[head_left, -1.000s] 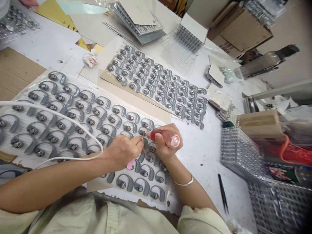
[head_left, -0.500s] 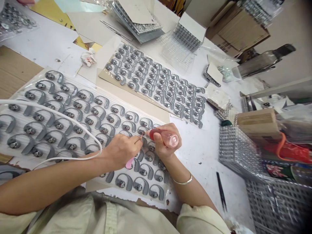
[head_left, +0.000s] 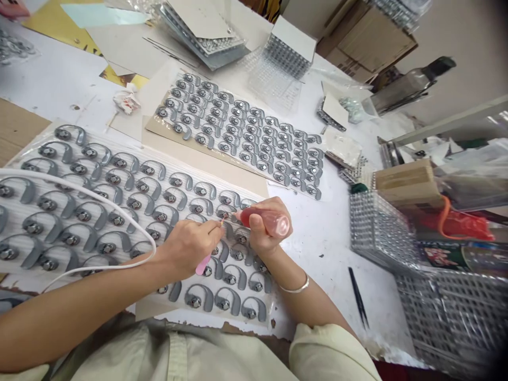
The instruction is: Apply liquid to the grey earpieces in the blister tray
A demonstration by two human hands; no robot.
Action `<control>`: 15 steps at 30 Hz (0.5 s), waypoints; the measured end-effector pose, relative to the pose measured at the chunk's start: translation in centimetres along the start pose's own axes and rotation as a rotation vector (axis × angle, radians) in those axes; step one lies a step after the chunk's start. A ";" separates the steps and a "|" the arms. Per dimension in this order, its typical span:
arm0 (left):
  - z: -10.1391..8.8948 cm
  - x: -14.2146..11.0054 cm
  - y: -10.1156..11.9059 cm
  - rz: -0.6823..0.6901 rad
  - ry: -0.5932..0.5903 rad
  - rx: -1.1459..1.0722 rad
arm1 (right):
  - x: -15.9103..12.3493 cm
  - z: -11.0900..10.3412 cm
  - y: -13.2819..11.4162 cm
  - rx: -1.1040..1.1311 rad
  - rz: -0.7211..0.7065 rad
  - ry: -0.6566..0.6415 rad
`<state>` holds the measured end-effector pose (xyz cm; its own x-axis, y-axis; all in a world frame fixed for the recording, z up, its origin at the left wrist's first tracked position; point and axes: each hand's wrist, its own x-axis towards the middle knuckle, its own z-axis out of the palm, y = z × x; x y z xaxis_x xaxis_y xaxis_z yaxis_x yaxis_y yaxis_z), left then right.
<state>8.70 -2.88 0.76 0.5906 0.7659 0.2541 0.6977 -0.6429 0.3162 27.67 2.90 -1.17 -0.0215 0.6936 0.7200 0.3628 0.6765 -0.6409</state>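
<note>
My left hand (head_left: 190, 243) pinches a slim tool with a pink handle (head_left: 203, 264). Its thin tip meets or nearly meets a grey ear-hook earphone piece (head_left: 224, 214) with a shiny round part. My right hand (head_left: 260, 242) is wrapped round a squeeze bottle (head_left: 264, 221) of red liquid, tilted so that its narrow nozzle points left, just beside that same piece. Rows of similar ear-hook pieces (head_left: 194, 301) lie on a ridged, plastic-covered sheet (head_left: 108, 136) under both hands. Some pieces are hidden by my hands and forearms.
A white cable (head_left: 79, 188) loops over the sheet and my left forearm. Behind lies a second sheet of ear-hook pieces (head_left: 238, 127). Black tweezers (head_left: 358, 296) rest at the right, near stacked clear trays (head_left: 381, 233). Crumpled tissue (head_left: 127, 99) lies at the back left.
The view has shifted, so most of the scene sits further left. Both hands keep their grips. The bottle's nozzle is slightly further right of the earphone piece.
</note>
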 end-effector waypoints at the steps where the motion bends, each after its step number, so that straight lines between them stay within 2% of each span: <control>1: 0.0 0.0 0.0 0.001 0.021 0.002 | 0.0 0.0 0.1 0.012 0.008 0.006; 8: 0.2 -0.1 -0.1 0.025 0.115 -0.015 | 0.1 0.2 0.0 0.016 0.009 -0.029; 15: 0.4 -0.1 -0.3 0.023 0.107 -0.033 | 0.4 0.3 -0.5 -0.019 -0.016 -0.044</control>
<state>8.60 -2.82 0.25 0.5585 0.7486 0.3573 0.6693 -0.6612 0.3389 27.18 2.91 -0.67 -0.0686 0.6935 0.7172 0.3795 0.6830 -0.6241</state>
